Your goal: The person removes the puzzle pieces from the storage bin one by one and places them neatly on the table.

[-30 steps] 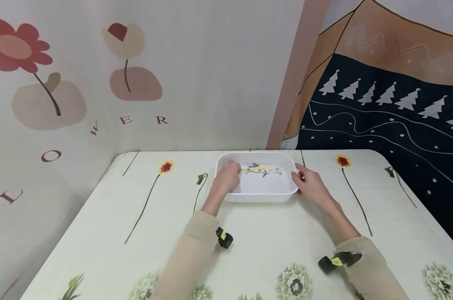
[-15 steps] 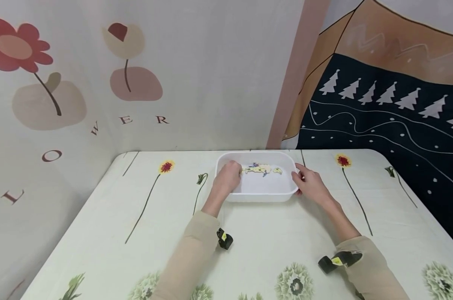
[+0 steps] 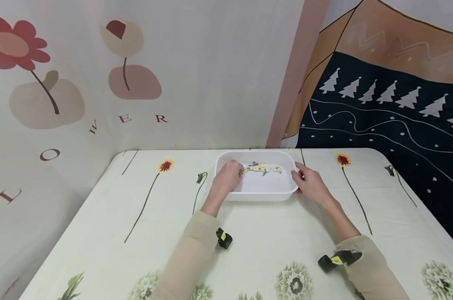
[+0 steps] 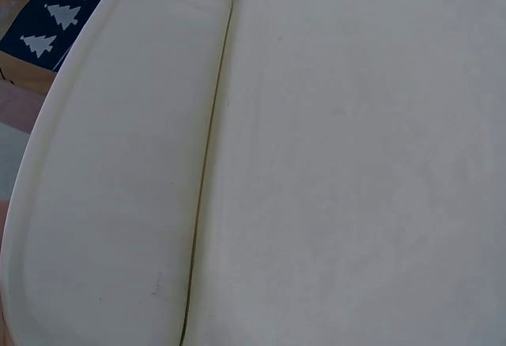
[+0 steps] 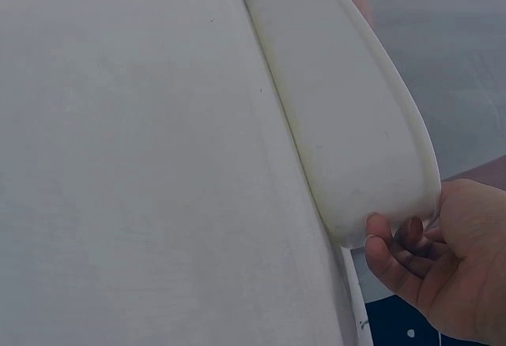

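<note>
A white plastic tray [image 3: 261,196] stands on the table's far part. Several small flat pieces [image 3: 260,167], mostly pale yellow with bits of blue and of irregular outline, lie in a row on its floor; their kind is too small to tell. My left hand [image 3: 228,178] reaches over the tray's near left corner, fingers bent down at the row's left end. Its fingertips are hidden, so whether it pinches a piece cannot be seen. At the right end, my right hand [image 3: 311,184] grips the tray's rim; the right wrist view shows its fingers [image 5: 391,263] curled against the outer wall.
A pale cloth [image 3: 271,233] printed with flowers covers the table. Behind it hangs a light flower-patterned curtain [image 3: 211,83], and at the right a dark cloth with white trees [image 3: 376,116]. Each sleeve bears a black wrist camera [image 3: 224,238].
My left hand has shifted slightly to the right along the row of pieces. The tray and my right hand have stayed in place.
</note>
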`<state>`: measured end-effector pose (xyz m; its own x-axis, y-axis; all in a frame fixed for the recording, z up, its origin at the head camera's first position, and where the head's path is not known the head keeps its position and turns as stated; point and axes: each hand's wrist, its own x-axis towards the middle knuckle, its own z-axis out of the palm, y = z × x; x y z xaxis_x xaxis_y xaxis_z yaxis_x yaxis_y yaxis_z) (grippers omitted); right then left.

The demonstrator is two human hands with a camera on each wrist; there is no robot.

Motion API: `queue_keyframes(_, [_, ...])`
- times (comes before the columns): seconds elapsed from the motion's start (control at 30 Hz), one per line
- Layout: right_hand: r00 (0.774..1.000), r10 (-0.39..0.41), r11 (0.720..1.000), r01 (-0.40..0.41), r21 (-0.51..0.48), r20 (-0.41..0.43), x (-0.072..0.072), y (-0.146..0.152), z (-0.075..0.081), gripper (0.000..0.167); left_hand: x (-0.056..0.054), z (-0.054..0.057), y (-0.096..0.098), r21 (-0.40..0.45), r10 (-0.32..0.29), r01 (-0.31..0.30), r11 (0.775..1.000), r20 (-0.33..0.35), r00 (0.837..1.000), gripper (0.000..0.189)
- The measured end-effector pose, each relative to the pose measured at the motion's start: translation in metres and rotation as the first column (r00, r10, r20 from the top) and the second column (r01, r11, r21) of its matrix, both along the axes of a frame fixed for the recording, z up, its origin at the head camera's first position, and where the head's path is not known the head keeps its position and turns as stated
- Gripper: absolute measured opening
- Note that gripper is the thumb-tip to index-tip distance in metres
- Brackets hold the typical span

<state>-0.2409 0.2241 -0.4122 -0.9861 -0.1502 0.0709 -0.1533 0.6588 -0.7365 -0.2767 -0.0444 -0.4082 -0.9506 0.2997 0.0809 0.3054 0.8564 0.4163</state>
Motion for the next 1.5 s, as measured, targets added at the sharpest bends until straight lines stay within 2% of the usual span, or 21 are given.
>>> queue_keyframes(0.17, [1.000,-0.001,1.000,0.001,-0.005,0.004,0.000,0.001,0.000,0.050,0.000,0.002,0.002,0.016,0.016,-0.016,1.000,-0.005,1.000,0.013])
queue_keyframes(0.4, [1.000,-0.003,1.000,0.003,-0.007,0.003,0.000,0.003,0.001,0.051,-0.001,0.003,0.003,0.101,0.049,-0.051,0.994,0.014,0.999,0.019])
queue_keyframes(0.63, [1.000,-0.009,1.000,0.009,0.000,-0.006,0.000,0.005,0.000,0.050,-0.002,0.003,0.001,0.193,0.037,-0.023,0.981,-0.072,0.997,0.026])
queue_keyframes(0.8, [1.000,-0.008,1.000,0.008,-0.005,-0.002,-0.001,0.006,-0.002,0.050,-0.001,0.005,-0.001,0.268,0.039,-0.010,0.963,-0.102,0.994,0.022])
queue_keyframes(1.0, [1.000,-0.009,1.000,0.009,-0.028,0.022,-0.001,0.005,-0.002,0.052,-0.002,0.003,-0.004,0.365,0.027,0.019,0.931,-0.121,0.992,0.014])
queue_keyframes(1.13, [1.000,-0.009,0.999,0.010,-0.034,0.029,-0.001,0.004,-0.002,0.053,-0.001,0.001,-0.007,0.441,0.036,0.028,0.897,-0.137,0.990,0.008])
queue_keyframes(1.27, [0.999,-0.004,0.999,0.005,-0.044,0.038,0.000,0.002,-0.002,0.053,0.000,0.001,-0.012,0.528,0.049,0.033,0.848,-0.141,0.989,0.006])
queue_keyframes(1.5, [0.999,0.005,0.999,-0.003,-0.048,0.040,-0.001,0.000,-0.003,0.053,0.002,0.005,-0.023,0.691,0.051,0.015,0.723,-0.074,0.996,0.007])
